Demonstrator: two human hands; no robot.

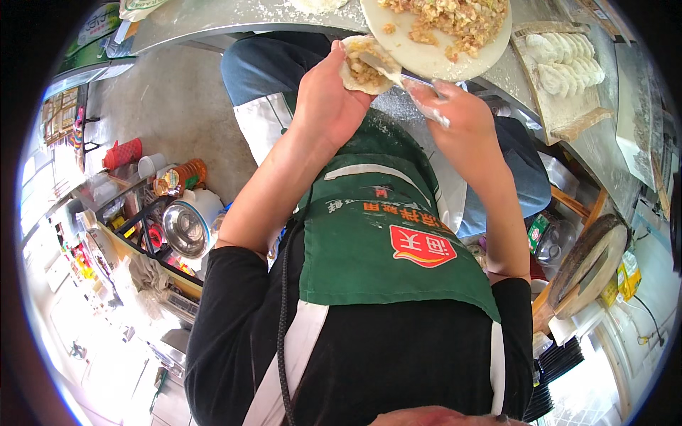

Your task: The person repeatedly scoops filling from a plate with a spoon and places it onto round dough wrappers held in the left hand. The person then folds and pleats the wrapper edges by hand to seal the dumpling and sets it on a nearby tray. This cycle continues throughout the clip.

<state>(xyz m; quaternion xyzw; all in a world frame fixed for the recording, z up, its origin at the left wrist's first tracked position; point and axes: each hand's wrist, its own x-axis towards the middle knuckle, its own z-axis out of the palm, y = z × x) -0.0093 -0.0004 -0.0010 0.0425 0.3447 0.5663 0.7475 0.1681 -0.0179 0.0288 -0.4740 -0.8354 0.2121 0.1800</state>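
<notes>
My left hand (333, 96) holds a round dough wrapper (367, 86) with minced filling on it. The flat end of a filling spatula (375, 64) rests on that filling, and my right hand (453, 109), dusted with flour, grips its handle. Just beyond my hands, a pale round plate or board (421, 50) bears a heap of chopped filling (458, 24). Farther right, shaped dumplings (570, 64), white with flour, lie in two rows on a wooden board (541, 106).
The metal worktop (213, 13) carries scattered flour along its edge. Left of me, a low shelf holds an oil bottle (186, 175) and a metal-lidded pot (186, 229). A round wooden chopping board (589, 266) stands on edge at the right.
</notes>
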